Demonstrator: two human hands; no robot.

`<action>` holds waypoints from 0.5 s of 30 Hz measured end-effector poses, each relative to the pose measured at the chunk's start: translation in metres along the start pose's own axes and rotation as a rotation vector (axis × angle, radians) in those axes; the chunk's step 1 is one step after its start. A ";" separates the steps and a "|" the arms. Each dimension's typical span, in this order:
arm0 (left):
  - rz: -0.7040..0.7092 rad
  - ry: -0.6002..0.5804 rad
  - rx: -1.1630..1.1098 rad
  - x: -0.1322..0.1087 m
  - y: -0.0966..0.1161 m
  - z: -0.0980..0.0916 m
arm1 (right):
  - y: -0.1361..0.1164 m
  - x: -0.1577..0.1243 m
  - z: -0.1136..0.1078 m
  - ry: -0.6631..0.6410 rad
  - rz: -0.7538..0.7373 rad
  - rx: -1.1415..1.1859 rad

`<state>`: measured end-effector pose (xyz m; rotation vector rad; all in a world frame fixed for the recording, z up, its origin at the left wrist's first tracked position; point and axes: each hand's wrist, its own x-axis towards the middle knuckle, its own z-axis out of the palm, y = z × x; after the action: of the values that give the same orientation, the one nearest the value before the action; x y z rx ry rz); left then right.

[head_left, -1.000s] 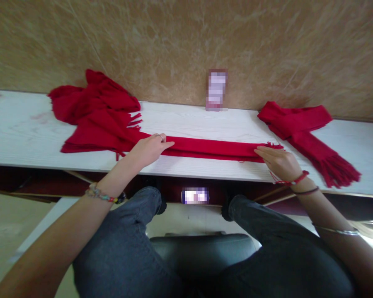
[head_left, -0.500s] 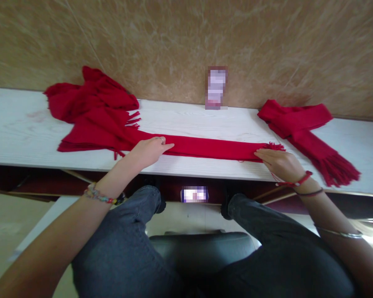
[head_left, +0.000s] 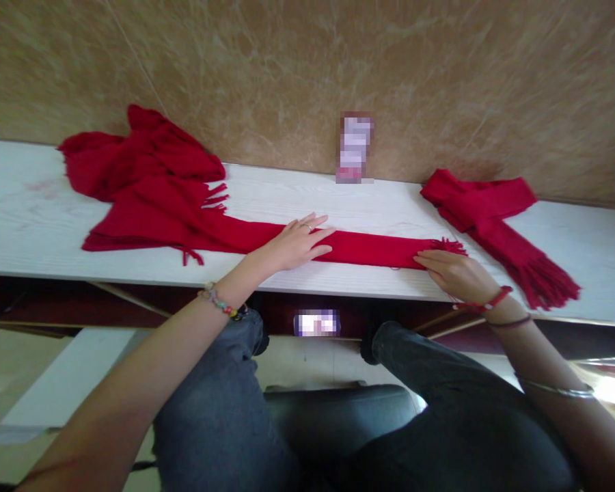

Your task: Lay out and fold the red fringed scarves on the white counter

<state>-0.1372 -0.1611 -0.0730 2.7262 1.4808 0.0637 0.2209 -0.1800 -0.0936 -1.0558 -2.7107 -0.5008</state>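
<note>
A long red scarf (head_left: 374, 247) lies as a flat, narrow folded strip along the white tabletop. On top of it, near the middle, my left hand (head_left: 298, 244) rests palm down, its fingers spread. My right hand (head_left: 452, 272) is at the strip's right end, fingers together over the edge beside the fringe (head_left: 447, 246); its fingertips hold that end. Leftwards the strip runs into a loose, wider part of red fabric (head_left: 148, 212) with fringe. Beyond my right hand lies another red scarf (head_left: 497, 212), folded over itself, its fringe pointing towards the front right.
The white tabletop (head_left: 266, 188) is narrow and ends at a brown marbled wall (head_left: 266, 82). A blurred-out rectangular item (head_left: 355, 147) leans against the wall. Another blurred-out item (head_left: 316, 322) is below the front edge. A dark stool seat (head_left: 338, 417) is between my legs.
My left hand has slid right along the scarf strip, and its fingers have spread out. My right hand stays at the strip's right end. The view has shifted slightly.
</note>
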 end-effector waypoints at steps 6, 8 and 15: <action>-0.017 -0.078 -0.013 0.014 0.005 0.022 | 0.004 -0.016 0.000 -0.058 -0.001 -0.066; -0.007 -0.054 -0.010 0.012 0.003 0.025 | 0.011 -0.026 0.001 -0.073 0.005 -0.087; 0.106 0.097 0.055 0.012 0.015 0.020 | 0.020 -0.024 -0.010 -0.026 0.199 -0.174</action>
<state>-0.1165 -0.1593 -0.0921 2.8832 1.3792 0.1633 0.2522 -0.1849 -0.0866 -1.3683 -2.5827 -0.7007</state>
